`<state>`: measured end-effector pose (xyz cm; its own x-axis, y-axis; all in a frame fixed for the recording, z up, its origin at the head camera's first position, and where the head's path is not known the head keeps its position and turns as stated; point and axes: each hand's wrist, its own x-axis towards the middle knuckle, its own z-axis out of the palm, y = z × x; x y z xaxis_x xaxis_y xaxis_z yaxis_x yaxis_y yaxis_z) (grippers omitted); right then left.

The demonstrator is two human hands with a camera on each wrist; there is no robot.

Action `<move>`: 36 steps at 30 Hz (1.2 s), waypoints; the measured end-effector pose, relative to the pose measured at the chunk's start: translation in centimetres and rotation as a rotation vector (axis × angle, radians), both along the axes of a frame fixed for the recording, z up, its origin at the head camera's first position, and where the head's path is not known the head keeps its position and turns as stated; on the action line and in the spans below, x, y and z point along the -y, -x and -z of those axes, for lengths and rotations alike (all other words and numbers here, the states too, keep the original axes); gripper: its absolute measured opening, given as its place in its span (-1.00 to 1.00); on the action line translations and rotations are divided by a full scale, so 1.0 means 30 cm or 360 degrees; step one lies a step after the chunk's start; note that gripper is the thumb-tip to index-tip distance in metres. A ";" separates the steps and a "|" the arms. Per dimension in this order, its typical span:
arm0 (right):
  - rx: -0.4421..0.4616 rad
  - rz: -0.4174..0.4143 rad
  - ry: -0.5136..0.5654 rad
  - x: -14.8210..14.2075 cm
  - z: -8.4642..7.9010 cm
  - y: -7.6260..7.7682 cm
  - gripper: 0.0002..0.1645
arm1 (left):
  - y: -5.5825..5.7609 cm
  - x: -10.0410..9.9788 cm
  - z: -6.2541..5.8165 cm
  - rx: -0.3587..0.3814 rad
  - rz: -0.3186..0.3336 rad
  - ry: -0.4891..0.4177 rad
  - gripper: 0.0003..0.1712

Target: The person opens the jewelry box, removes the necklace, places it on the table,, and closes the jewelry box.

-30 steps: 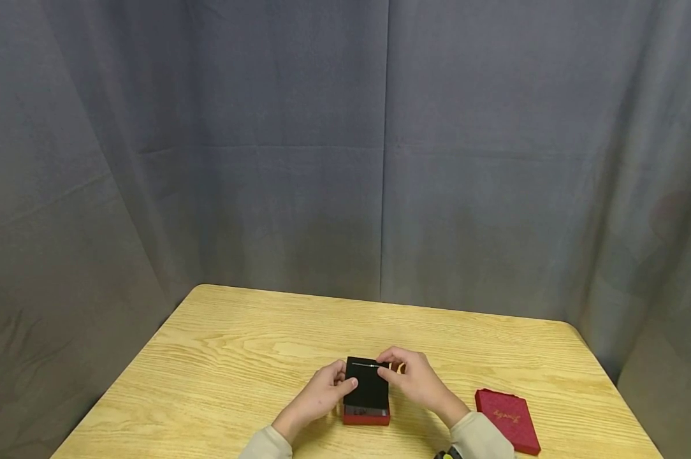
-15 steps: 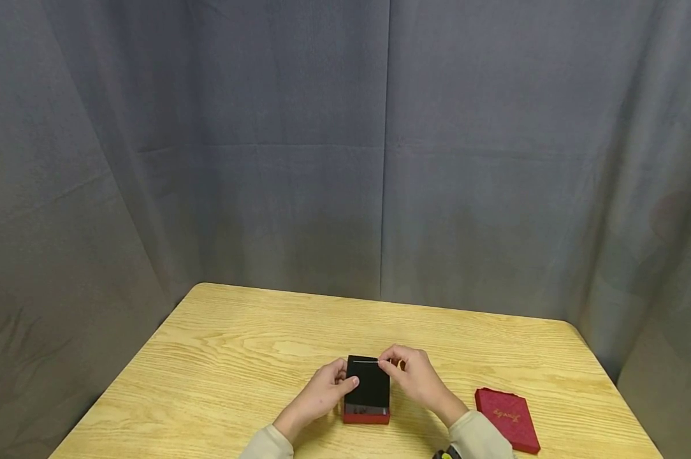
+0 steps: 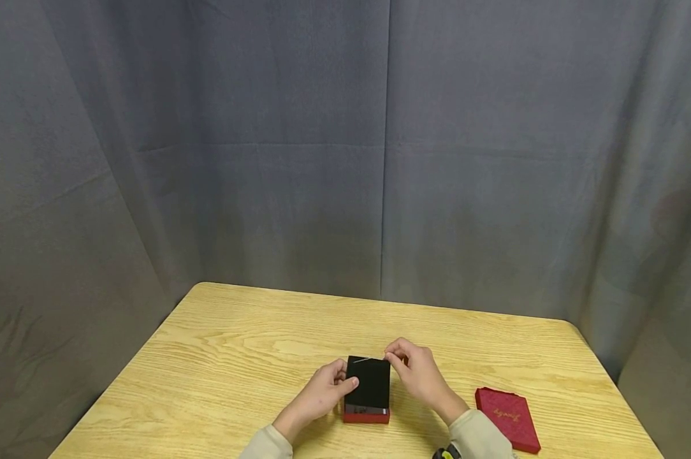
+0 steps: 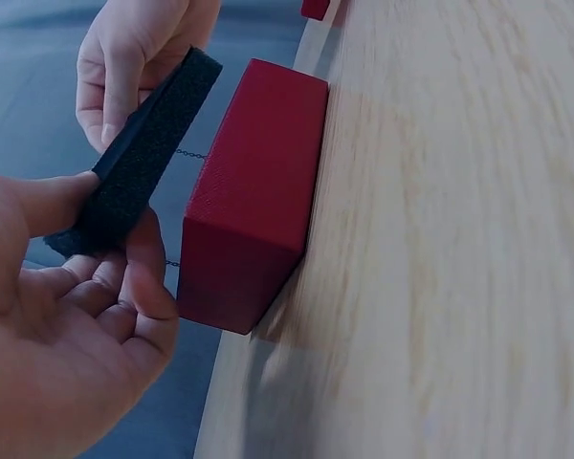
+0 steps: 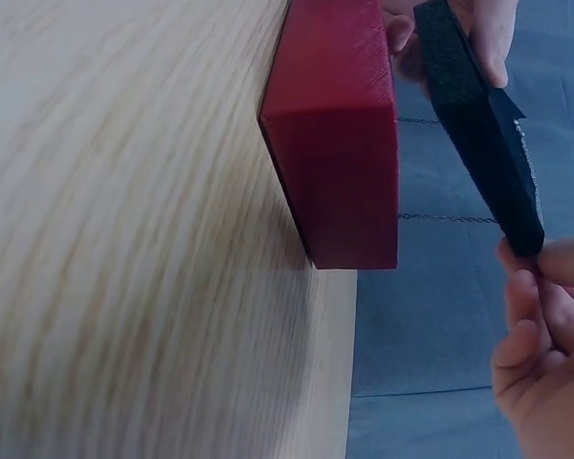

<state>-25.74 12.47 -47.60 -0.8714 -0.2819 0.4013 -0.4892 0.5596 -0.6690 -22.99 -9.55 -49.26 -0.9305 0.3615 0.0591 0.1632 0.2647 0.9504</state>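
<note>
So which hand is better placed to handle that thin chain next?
Probably the right hand: its fingertips appear to pinch the thin chain at a corner of the black pad, while the left hand is occupied gripping the pad's other side.

**Gray curtain (image 3: 294,191), wood table (image 3: 236,357)**

So the curtain hangs behind and down both sides, kinda wrinkly, with a dark vertical line (image 3: 383,191) in the back part. Table's pale yellowish with visible grain and rounded far corners. Red lid (image 3: 509,428) with gold writing (image 3: 506,415) sits over right.
</note>
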 end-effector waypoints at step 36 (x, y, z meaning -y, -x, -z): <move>-0.0182 0.0125 -0.0113 -0.044 0.002 0.054 -0.87 | 0.002 0.004 -0.005 0.0062 -0.0003 -0.0014 -0.83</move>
<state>-27.36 13.78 -47.68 -0.8416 -0.2458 0.4809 -0.5128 0.6430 -0.5689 -23.04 -9.67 -49.10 -0.9329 0.3591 0.0258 0.1254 0.2568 0.9583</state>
